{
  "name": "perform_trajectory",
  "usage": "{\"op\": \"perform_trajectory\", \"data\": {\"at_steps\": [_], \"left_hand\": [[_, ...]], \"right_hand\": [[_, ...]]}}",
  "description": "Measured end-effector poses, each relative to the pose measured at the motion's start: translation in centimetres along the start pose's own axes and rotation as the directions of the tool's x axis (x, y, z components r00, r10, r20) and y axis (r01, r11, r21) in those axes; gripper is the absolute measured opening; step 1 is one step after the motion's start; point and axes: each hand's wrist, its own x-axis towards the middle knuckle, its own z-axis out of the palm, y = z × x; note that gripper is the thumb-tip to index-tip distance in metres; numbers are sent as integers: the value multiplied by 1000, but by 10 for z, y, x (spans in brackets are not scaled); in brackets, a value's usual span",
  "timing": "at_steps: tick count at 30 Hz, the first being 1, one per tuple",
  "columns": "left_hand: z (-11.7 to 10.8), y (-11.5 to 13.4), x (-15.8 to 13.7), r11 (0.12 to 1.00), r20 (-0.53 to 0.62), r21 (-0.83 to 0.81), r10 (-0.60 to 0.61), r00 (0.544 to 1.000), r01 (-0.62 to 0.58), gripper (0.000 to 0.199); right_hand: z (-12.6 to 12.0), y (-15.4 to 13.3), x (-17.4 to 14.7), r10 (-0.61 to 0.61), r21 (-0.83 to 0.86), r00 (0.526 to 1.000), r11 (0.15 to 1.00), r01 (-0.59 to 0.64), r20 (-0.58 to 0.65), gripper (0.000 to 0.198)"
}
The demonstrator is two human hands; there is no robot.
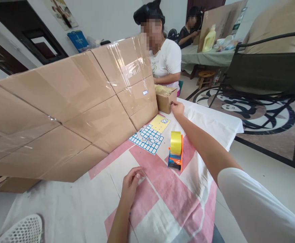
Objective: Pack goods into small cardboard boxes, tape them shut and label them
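My right hand [178,109] reaches to the far end of the table, its fingertips pinched together against the side of a small cardboard box [164,103]. Whatever may be between those fingertips is too small to make out. Resting over the pink and white tablecloth [160,175], my left hand [131,182] is empty, with its fingers loosely bent and apart from the thumb. Between the hands lies a sheet of blue-edged labels [151,148] with small loose pieces on it, beside a yellow card [160,124]. An orange and blue tape dispenser [176,152] with yellow tape stands nearer my right forearm.
A tall cardboard partition [86,101] runs along the left side of the table. Behind it sits a person in a white shirt [166,60] wearing a headset. To the right are a folding chair [269,74] and another table holding a yellow jug [209,39].
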Motion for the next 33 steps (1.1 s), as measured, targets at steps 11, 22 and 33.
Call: {"op": "perform_trajectory", "data": {"at_steps": [11,22,33], "left_hand": [[1,2,0,999,24,30,-12,1000,11,42],[2,6,-1,1000,32,15,-17,999,16,40],[1,4,0,999,66,29,-16,998,14,36]], "right_hand": [[11,-5,-4,-19,-54,999,998,17,-36,24],[17,-6,9,-3,-101,999,995,-1,-36,19],[22,5,5,-102,-115,985,986,119,141,36]]}}
